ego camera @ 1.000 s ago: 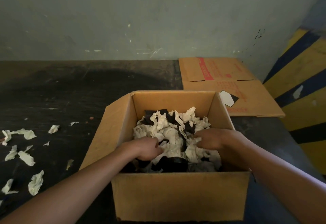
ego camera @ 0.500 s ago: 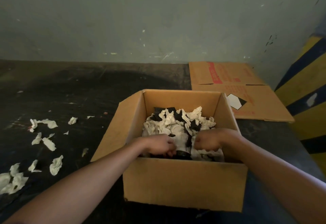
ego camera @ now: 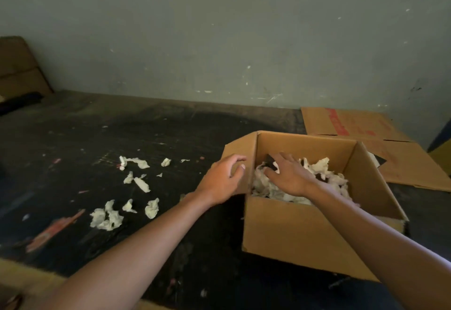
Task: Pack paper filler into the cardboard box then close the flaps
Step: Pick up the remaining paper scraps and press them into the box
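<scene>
Two bare forearms enter from the lower frame edge; left hand (ego camera: pixel 220 179) and right hand (ego camera: pixel 291 176) wear no gloves, sleeves or jewellery.

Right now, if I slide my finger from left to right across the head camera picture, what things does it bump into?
Leaning brown cardboard sheet → crumpled white paper scraps → left hand → right hand → flattened brown cardboard with red print.
</scene>
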